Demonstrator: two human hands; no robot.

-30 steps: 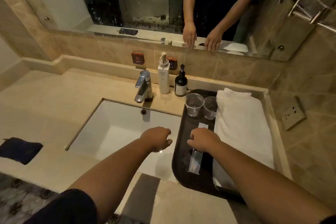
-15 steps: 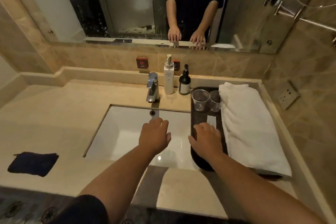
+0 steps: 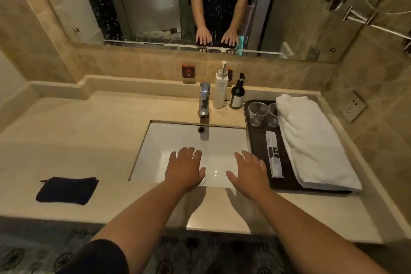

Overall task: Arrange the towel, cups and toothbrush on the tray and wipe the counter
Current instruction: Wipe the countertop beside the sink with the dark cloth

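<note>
Now I judge the arranging half finished: the dark tray [image 3: 255,140] sits at the right end of the desk [image 3: 77,140], and everything for it is on board. The white towel [image 3: 311,140] lies folded lengthwise along the tray's right side, the two clear cups [image 3: 258,113] stand side by side at the far end just beside the towel, and the wrapped toothbrush [image 3: 274,153] lies straight between the tray's left rim and the towel, pointing away from me.

My left hand [image 3: 184,168] and right hand [image 3: 250,170] hover flat over the near part of the sink [image 3: 178,140], fingers [image 3: 191,154] spread apart and holding nothing. The right hand is just beside the tray's left edge, though I cannot tell whether it touches.

So the step in hand, as I read it, is the turn from arranging to wiping. The dark cloth [image 3: 66,190] lies folded on the desk well to the left of the sink, untouched. The next move calls for my left hand to reach across to it, close on it, and sweep the bare stone without knocking the tap [image 3: 204,102] or the two bottles [image 3: 221,89] behind the sink.
</note>
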